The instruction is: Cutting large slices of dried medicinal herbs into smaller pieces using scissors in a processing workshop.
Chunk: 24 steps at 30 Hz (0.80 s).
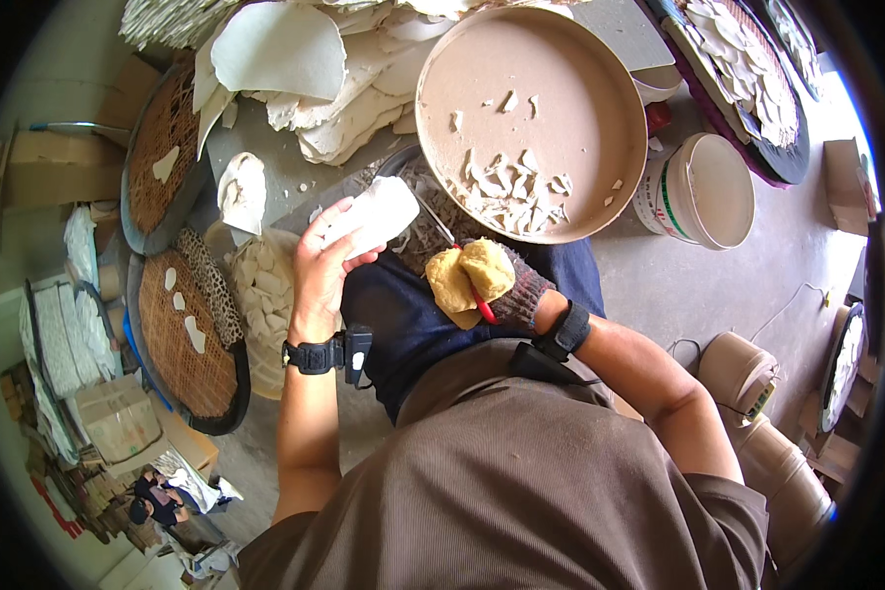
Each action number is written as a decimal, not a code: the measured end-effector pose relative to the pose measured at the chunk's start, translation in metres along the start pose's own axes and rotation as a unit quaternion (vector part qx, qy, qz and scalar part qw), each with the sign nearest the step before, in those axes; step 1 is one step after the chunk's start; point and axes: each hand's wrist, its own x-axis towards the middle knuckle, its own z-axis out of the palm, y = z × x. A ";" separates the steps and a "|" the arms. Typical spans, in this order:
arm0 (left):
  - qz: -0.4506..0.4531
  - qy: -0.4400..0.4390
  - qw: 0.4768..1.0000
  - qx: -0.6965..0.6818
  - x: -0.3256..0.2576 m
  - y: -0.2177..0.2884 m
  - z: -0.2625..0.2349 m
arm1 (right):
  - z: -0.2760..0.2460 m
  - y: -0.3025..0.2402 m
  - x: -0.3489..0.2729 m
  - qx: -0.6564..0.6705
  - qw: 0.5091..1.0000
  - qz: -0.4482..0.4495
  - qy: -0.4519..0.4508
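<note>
My left hand [326, 261] holds a flat white piece [382, 214] between thumb and fingers, raised above my lap. What the piece is made of, I cannot tell. My right hand [517, 283] wears a grey knit glove with bulky yellow fingers and is closed round the red handle [483, 307] of a knife. Its thin blade [435, 218] points up and left, close to the piece's right edge; I cannot tell whether they touch. Just beyond my hands is a big round tan tray [551, 88] with pale chips [506, 192] along its near side.
Stacked pale sheets [364, 88] lie at the far left. Woven round trays [182, 324] with white pieces stand left, beside a basin of pale pieces [264, 295]. A white bucket [723, 192] is at right. Scraps [418, 202] fill a container partly under the tan tray.
</note>
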 end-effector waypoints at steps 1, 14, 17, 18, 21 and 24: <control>0.002 -0.008 1.000 0.007 0.001 0.001 0.000 | -0.003 -0.007 0.001 -0.047 0.998 -0.043 -0.005; 0.182 0.126 0.974 -0.056 0.002 -0.021 0.060 | -0.013 -0.020 -0.020 0.057 0.997 -0.011 0.052; 0.186 0.148 0.969 -0.071 0.002 -0.032 0.074 | -0.015 -0.009 -0.023 -0.027 0.999 -0.017 0.043; 0.184 0.136 0.971 -0.068 0.002 -0.030 0.078 | -0.014 -0.006 -0.024 0.014 0.998 0.009 0.062; 0.180 0.125 0.975 -0.033 0.010 -0.027 0.075 | -0.015 -0.004 -0.028 0.103 0.990 0.080 0.057; 0.177 0.100 0.978 -0.037 0.012 -0.021 0.072 | -0.015 0.007 -0.020 0.191 0.980 0.056 -0.006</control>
